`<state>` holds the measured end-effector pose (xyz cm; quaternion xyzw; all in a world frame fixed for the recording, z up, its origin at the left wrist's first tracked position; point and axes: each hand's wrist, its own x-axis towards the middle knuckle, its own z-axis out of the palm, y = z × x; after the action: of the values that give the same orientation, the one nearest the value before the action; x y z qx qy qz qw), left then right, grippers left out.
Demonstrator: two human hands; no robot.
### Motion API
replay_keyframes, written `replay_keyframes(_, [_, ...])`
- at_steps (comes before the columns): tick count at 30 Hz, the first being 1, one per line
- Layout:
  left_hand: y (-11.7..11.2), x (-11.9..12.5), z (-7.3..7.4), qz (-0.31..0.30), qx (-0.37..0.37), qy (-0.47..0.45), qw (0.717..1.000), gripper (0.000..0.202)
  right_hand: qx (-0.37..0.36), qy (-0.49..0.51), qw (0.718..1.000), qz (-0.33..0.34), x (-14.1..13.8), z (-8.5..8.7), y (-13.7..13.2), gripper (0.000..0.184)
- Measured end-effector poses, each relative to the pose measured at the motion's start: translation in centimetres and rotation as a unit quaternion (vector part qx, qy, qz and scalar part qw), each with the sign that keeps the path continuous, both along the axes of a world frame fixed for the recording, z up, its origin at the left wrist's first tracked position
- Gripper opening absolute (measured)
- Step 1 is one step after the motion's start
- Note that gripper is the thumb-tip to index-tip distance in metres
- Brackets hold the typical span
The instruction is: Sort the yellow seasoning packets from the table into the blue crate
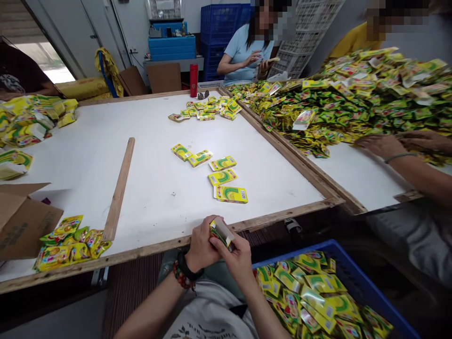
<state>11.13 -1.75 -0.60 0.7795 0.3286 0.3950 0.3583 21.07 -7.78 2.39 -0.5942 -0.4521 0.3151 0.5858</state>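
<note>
Both my hands hold one small yellow-green carton [221, 231] just in front of the table's near edge, over my lap. My left hand [202, 246], with bead bracelets on the wrist, wraps the carton from the left. My right hand [237, 256] pinches its right end. On the white table top [155, 141] beyond them lie several flattened yellow-green cartons [230, 193]. A blue crate [363, 287] of filled packets stands by my right knee.
A wooden strip [120, 188] lies on the table at left. Sachet piles [70, 244] sit front left, and a cardboard box [21, 221] beside them. Another person's hands [383, 145] work a large packet heap [353, 99] at right. A seated person [249, 49] is at the far end.
</note>
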Motion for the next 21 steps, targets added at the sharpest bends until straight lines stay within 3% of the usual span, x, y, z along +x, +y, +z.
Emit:
replay_keyframes(3, [0.1,-0.2,0.2,0.000,-0.024,0.036,0.999,0.053,0.002,-0.010,1.000,0.010,0.2,0.3,-0.1,0.039])
replay_keyframes(7, [0.2,-0.1,0.0,0.001,-0.004,0.033,0.999,0.054,-0.024,0.093,0.994,0.058,0.8,1.3,0.2,0.038])
replay_keyframes(9, [0.1,0.0,0.0,0.003,0.012,0.037,0.999,0.053,-0.032,0.098,0.993,0.060,1.1,1.7,0.3,0.034])
replay_keyframes(15, [0.3,0.1,0.6,-0.031,-0.001,-0.015,0.999,0.032,0.065,-0.131,0.985,0.089,1.0,2.1,0.3,0.036])
replay_keyframes(19, [0.3,0.1,0.5,0.000,-0.013,0.012,1.000,0.045,0.038,-0.188,0.981,0.032,0.9,2.2,0.7,0.037])
replay_keyframes(21, [0.2,0.1,0.2,0.020,-0.008,0.018,1.000,0.049,0.021,-0.192,0.980,0.052,1.1,2.5,1.0,0.036])
